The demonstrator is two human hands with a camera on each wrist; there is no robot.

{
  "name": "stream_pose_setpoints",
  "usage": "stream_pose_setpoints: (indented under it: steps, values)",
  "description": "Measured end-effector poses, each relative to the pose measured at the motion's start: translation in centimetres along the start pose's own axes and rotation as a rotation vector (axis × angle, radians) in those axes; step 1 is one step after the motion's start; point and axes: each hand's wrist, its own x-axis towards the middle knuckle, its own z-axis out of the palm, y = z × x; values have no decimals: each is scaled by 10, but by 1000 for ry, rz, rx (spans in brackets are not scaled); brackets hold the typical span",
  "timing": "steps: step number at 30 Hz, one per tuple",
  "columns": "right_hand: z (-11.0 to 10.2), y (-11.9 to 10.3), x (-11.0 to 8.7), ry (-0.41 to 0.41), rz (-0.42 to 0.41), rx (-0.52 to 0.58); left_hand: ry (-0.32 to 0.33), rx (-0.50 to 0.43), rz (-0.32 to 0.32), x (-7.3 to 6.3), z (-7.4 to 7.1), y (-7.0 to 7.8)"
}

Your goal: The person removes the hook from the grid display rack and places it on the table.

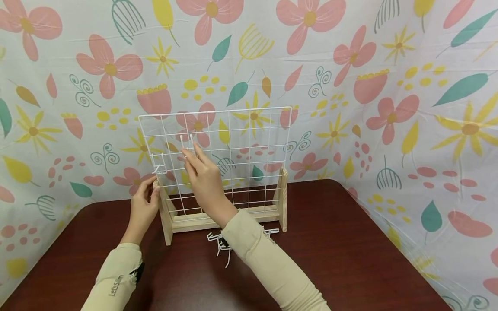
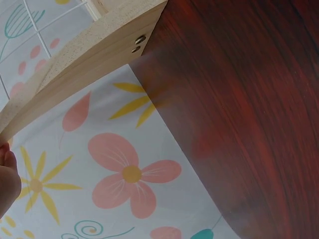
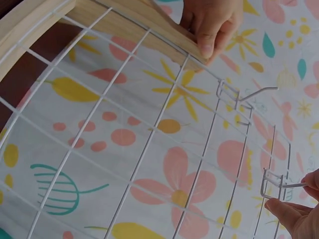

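A white wire grid panel stands upright in a wooden stand on the table. My left hand grips the top of the stand's left side post, thumb and fingers on either side of the wood. Just above that hand, a white wire hook hangs on the grid's left edge; its prong juts out in the right wrist view. With thumb and fingers my right hand pinches another white wire hook against the grid's upper part. In the left wrist view only part of the left hand shows.
Several more white wire hooks lie in a pile on the dark red-brown table, in front of the stand and partly behind the right sleeve. A flower-print cloth hangs behind the table and along its right side.
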Motion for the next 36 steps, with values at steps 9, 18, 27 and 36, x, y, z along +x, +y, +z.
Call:
stream_pose_setpoints:
  steps: [9, 18, 27, 36]
  values:
    - [-9, 6, -3, -6, -32, -44, -3, -5, 2, 2, 1, -3]
    - [-20, 9, -6, -22, -37, -58, 23, -14, 26, 2, 1, -4]
    - [-25, 11, -15, -35, -61, -20, 16, 0, 11, 2, 2, -6]
    - [-28, 14, -28, -56, -109, -30, 3, 3, 5, 3, 1, -4]
